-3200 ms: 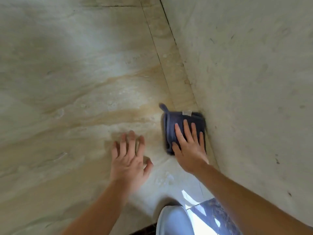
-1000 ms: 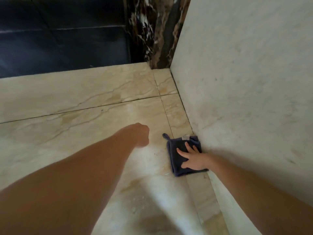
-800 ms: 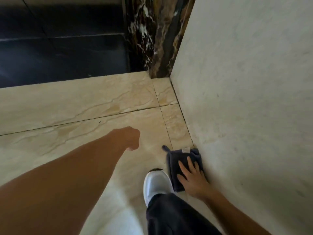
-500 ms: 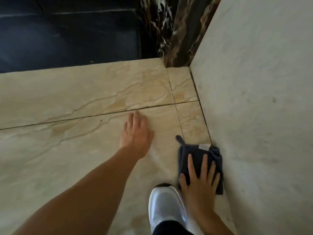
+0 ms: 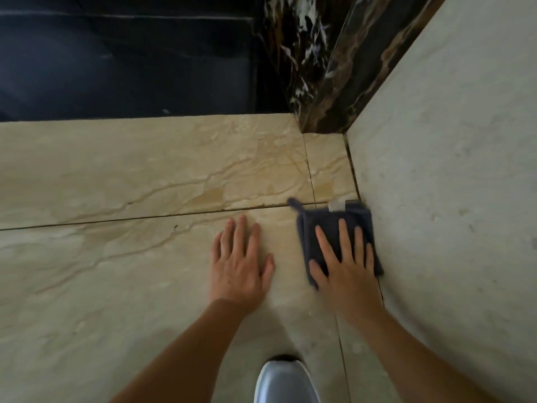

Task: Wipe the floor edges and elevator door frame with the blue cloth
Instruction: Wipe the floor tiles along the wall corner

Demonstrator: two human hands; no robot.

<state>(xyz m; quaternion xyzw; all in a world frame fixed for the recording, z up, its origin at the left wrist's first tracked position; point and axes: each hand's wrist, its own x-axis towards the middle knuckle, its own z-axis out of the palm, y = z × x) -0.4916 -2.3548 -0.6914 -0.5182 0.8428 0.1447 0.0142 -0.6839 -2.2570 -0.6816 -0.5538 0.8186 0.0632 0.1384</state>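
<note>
Head view showed the floor-edge step in hand: the blue cloth, folded into a pad, lay flat on the beige marble floor with its right side against the foot of the pale wall. Its far edge, with a white tag and a small loop, sat on the grout line that crossed the floor from left to right.

The right hand lay palm down on the near half of the cloth, its fingers straight and slightly fanned toward the far corner. It pressed the cloth and did not grip it. The left hand lay flat on the bare floor just left of the cloth, fingers close together and straight, holding nothing; it seemed to bear the person's weight. A white shoe tip stood near, between the forearms.

By my judgement the wipe along the wall edge was well on but not finished. A short run of edge tile remained between the cloth and the dark veined door frame at the far corner. The next move called for a push of the cloth away along the wall seam, with steady pressure, up to the foot of that frame. After that the cloth would need lifting to wipe the upright frame itself.
</note>
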